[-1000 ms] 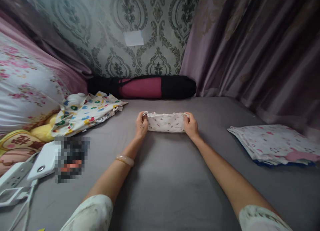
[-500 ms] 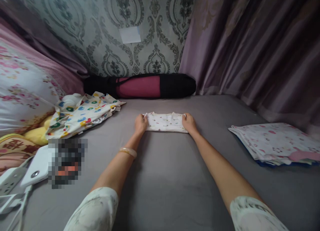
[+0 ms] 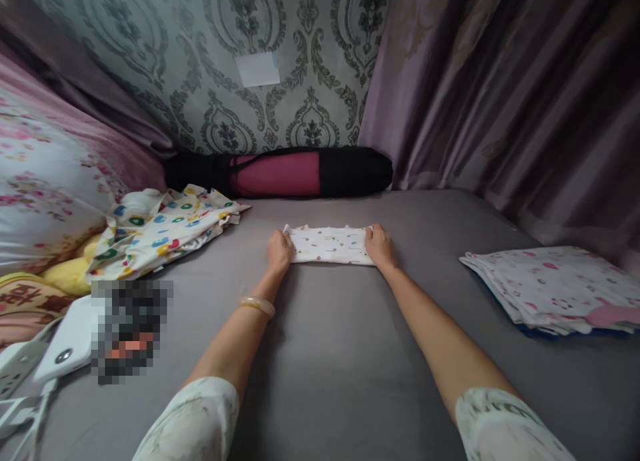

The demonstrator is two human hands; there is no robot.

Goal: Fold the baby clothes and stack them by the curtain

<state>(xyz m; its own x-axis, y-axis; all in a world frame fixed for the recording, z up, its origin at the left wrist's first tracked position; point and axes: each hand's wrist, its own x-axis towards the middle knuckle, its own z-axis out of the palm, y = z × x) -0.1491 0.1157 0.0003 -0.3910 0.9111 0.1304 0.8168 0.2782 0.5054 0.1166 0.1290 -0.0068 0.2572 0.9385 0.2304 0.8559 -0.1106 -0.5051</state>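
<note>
one white cloth in left grip, right grip; character, far left, illegible.

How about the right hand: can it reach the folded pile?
Probably yes: only grey sheet lies between the right hand and the folded pile, though that hand is holding the printed cloth.

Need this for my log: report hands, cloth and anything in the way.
Left hand, right hand gripping opposite ends of white printed cloth. Cloth spread between them. Folded stack off right, not in the way.

Left hand and right hand grip a printed cloth.
</note>
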